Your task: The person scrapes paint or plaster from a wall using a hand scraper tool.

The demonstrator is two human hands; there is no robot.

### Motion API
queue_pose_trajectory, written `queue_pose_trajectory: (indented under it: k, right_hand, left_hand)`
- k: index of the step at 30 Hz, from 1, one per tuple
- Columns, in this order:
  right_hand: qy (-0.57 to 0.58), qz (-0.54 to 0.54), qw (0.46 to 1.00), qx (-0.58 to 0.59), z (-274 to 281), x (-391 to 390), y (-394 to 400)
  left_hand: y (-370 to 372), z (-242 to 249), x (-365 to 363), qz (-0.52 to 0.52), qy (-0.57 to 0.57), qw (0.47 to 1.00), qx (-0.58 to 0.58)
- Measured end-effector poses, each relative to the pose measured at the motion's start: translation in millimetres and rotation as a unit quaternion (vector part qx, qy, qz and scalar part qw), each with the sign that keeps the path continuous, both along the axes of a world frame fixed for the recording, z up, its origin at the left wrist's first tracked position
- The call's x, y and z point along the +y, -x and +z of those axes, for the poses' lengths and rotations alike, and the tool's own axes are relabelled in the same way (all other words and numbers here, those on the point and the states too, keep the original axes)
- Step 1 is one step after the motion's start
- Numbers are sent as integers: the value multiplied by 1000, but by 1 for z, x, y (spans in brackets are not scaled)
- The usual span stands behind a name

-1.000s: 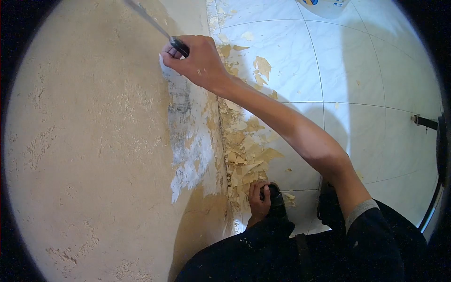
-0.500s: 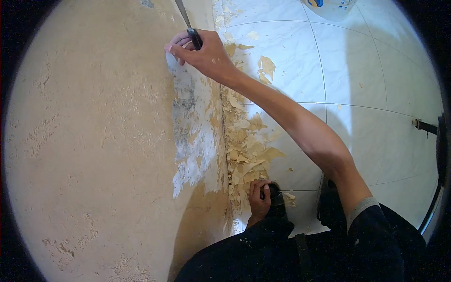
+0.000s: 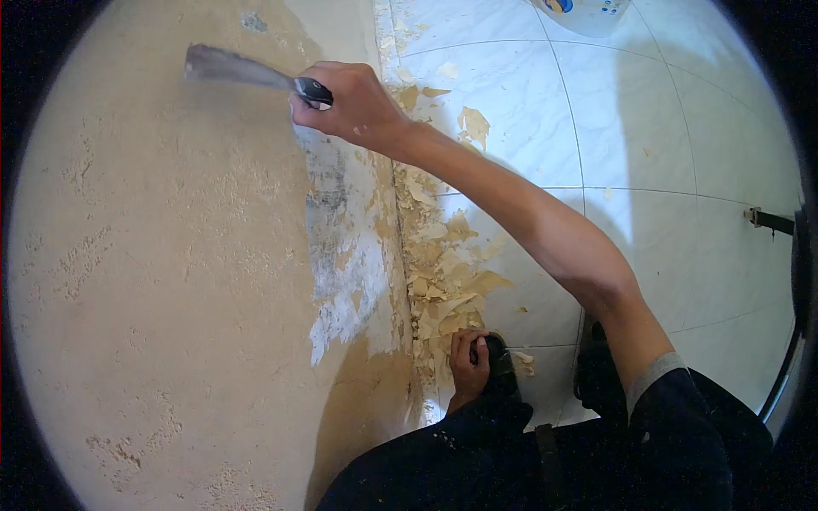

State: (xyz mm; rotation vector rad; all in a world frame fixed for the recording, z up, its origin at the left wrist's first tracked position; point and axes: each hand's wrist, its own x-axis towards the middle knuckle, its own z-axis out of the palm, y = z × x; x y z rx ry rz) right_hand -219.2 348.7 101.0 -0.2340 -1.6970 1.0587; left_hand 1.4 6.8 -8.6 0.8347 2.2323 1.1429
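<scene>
My right hand (image 3: 354, 102) is closed around the black handle of a scraper (image 3: 239, 70). The long metal blade points left, over the beige painted wall (image 3: 196, 255), and is slightly blurred. Below the hand runs a stripped patch (image 3: 336, 230), white and grey, with ragged paint edges. Lower down, my left hand (image 3: 469, 366) has its fingers curled beside the toe of a dark shoe (image 3: 501, 375). What those fingers hold, if anything, I cannot make out.
Peeled paint flakes (image 3: 447, 281) lie heaped along the foot of the wall. White floor tiles (image 3: 528, 111) extend to the right. A translucent container (image 3: 592, 19) stands at the top edge. A black bar (image 3: 774, 224) juts in from the right.
The scraper has swung from pointing up to pointing left, its blade now in full view over the wall. My right hand has rotated with it. My left hand stays in place.
</scene>
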Motion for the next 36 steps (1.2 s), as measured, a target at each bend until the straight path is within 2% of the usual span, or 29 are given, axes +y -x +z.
queue_pose_trajectory:
  k: [2,4,5,7,9,11,13,17,19,20,21,22,24,25,27,31,33,36]
  right_hand:
    - [18,-2,1000,4,-2,-6,3]
    - [234,-24,972,4,-3,-20,6]
    - [233,-20,972,5,-5,-23,8]
    - [336,56,938,66,-7,-26,8]
    - [313,61,947,46,-7,-22,4]
    - [287,62,956,25,-4,-19,-1]
    - [265,77,961,18,-2,-15,-3]
    - [294,45,955,-4,-7,-15,-10]
    - [459,-10,888,8,-28,-15,-21]
    - [495,-41,868,-5,-39,-10,-28]
    - [518,-35,854,41,-50,-8,-39]
    - [510,9,859,45,-51,-6,-53]
    - [450,37,890,-62,-47,-3,-71]
    - [447,34,892,-61,-47,-3,-69]
    - [321,8,944,-69,-49,-5,-57]
    - [346,47,934,-72,-21,-9,-43]
    - [307,85,948,-7,-22,-9,-28]
    - [276,63,959,1,-31,-5,-7]
  left_hand:
    - [0,-2,-2,3,-5,1000,0]
    - [1,-1,-2,1,-6,1000,4]
    - [1,0,-3,-1,-4,1000,8]
    - [1,8,-1,17,9,1000,-17]
    - [1,9,0,30,21,998,-44]
    - [2,4,-1,1,-16,1000,15]
    - [1,1,-2,-1,-7,1000,4]
    - [0,5,-2,20,19,999,-30]
    - [4,9,1,20,7,1000,-19]
    - [3,10,0,18,-1,1000,-13]
    - [2,10,-2,21,0,1000,-14]
    - [1,8,-3,27,3,999,-16]
    - [1,6,-4,32,3,999,-19]
    - [0,3,-4,36,5,999,-18]
    - [-1,2,-2,33,4,999,-17]
    - [0,2,-2,20,23,999,-39]
    - [1,2,-4,17,35,998,-51]
    - [3,-2,-3,-16,-4,1000,9]
